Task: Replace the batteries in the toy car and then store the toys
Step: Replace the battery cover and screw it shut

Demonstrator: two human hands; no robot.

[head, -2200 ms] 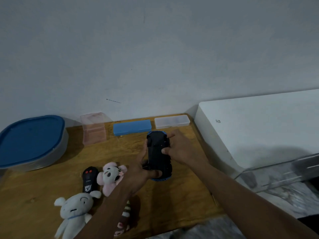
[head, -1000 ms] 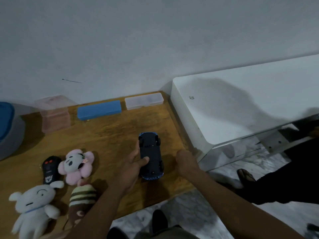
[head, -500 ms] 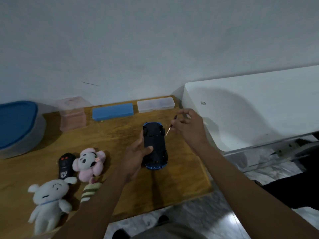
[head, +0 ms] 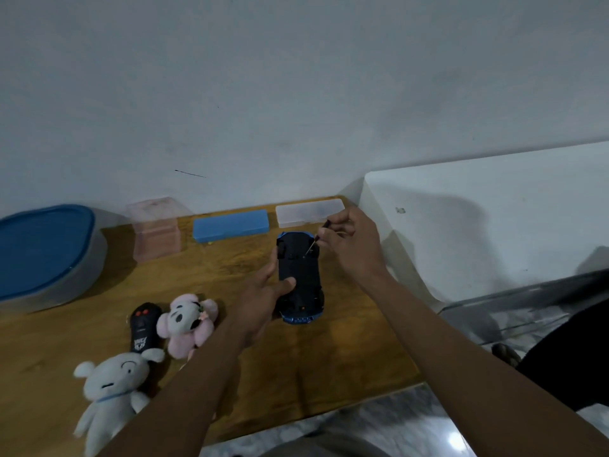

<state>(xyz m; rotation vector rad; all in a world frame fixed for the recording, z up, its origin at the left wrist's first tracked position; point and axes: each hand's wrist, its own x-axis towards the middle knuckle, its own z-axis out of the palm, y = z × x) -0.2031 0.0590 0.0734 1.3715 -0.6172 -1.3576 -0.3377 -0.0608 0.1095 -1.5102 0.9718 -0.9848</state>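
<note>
Toy car (head: 299, 275) lies belly-up, clasped by left hand (head: 260, 300); right hand (head: 354, 247) pinches screwdriver (head: 317, 239) onto its underside. Unscrewing the battery cover looks underway; next needs steady turning.

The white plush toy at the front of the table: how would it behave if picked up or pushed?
The white plush toy looks soft and stuffed, so it would likely flop, limbs dangling, and feel light. Lying flat on the wooden table, it should slide or bunch up, not roll. Probably not fragile.
</note>
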